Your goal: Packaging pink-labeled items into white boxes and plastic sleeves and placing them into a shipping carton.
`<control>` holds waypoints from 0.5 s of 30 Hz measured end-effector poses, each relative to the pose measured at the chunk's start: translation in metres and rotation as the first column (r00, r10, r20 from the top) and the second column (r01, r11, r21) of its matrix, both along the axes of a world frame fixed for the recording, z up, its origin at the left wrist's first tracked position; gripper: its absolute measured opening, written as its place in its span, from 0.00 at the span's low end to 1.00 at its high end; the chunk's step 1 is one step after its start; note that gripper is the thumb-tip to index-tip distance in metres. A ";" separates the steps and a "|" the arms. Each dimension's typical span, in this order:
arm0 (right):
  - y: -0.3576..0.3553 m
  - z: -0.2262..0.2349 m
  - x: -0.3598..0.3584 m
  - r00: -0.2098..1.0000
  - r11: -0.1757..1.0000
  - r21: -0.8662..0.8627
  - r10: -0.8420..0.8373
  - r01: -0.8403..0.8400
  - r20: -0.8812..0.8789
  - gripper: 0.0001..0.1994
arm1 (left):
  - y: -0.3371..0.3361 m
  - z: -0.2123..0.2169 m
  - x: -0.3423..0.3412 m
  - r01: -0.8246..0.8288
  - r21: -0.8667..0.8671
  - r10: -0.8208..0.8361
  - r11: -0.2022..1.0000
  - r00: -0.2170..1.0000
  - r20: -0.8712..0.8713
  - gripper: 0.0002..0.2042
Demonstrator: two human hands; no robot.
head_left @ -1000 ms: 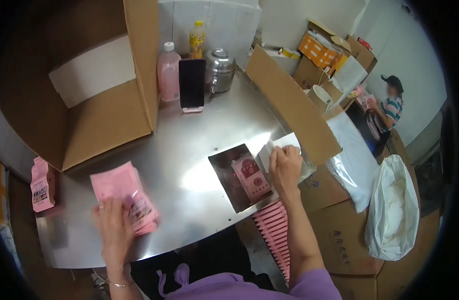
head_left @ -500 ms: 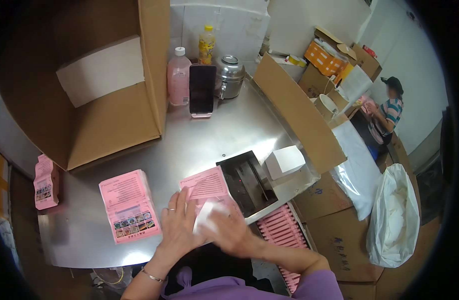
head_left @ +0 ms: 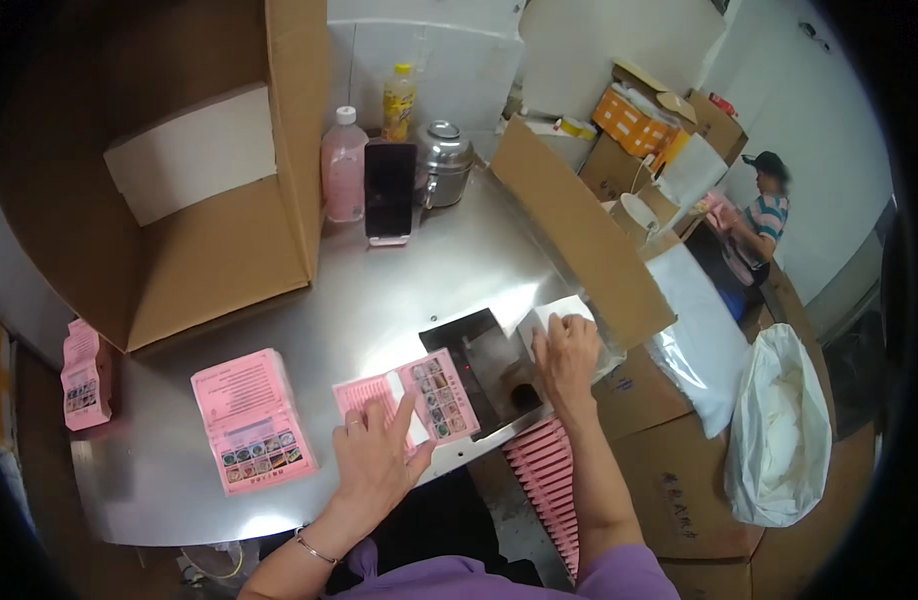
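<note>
My left hand [head_left: 374, 455] lies with its fingers stretched out on a pink printed leaflet [head_left: 447, 395], pressing it to the metal table. A narrow white slip [head_left: 417, 428] lies across the leaflet under my fingertips. My right hand [head_left: 567, 355] has its fingers bent down over a white block [head_left: 539, 322], perhaps a stack of cards, at the table's right edge. The fingertips grip its top; whether a single sheet is between them is hidden. Between the hands sits a black open-topped device [head_left: 494, 365] with a small red light, touching the leaflet's right side.
A stack of pink leaflets [head_left: 254, 420] lies left, another [head_left: 85, 375] at the far left edge. A large open carton [head_left: 219, 270] stands behind them. A phone [head_left: 389, 190], bottles [head_left: 344, 165] and a steel pot [head_left: 444, 165] are at the back. Beyond a cardboard flap [head_left: 579, 230], a person [head_left: 764, 210] works.
My right hand has moved from the leaflet to the white block on the right. The leaflet now shows its picture side folded right, with the white slip across it. My left hand stays on it.
</note>
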State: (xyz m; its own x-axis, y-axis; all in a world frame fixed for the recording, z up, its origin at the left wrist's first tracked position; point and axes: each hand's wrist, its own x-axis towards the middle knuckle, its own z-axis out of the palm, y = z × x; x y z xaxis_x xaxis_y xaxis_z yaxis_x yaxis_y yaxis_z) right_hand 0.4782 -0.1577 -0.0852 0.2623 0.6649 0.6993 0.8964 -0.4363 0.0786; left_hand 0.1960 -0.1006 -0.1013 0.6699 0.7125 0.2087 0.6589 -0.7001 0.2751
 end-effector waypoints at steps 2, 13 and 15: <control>-0.006 -0.005 -0.004 0.991 0.999 -0.046 -0.002 -0.004 -0.132 0.08 | -0.001 0.004 -0.004 0.032 0.081 -0.032 0.996 0.999 -0.008 0.30; -0.017 -0.002 -0.010 0.961 0.982 0.093 0.181 -0.165 -0.209 0.20 | -0.005 -0.003 -0.009 0.063 0.015 -0.063 0.998 0.998 0.019 0.22; -0.017 -0.018 -0.049 0.867 0.899 0.104 0.438 -0.426 -0.238 0.19 | -0.004 -0.001 -0.014 0.230 -0.076 -0.217 0.970 0.965 0.150 0.24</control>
State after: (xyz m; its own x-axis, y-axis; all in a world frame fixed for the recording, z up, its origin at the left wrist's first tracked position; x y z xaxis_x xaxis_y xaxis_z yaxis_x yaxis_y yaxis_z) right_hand 0.4292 -0.1744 -0.1035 0.1254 0.7205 0.6820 0.9833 0.0013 -0.1822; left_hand 0.1817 -0.1048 -0.1023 0.7833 0.5683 0.2520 0.4390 -0.7927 0.4229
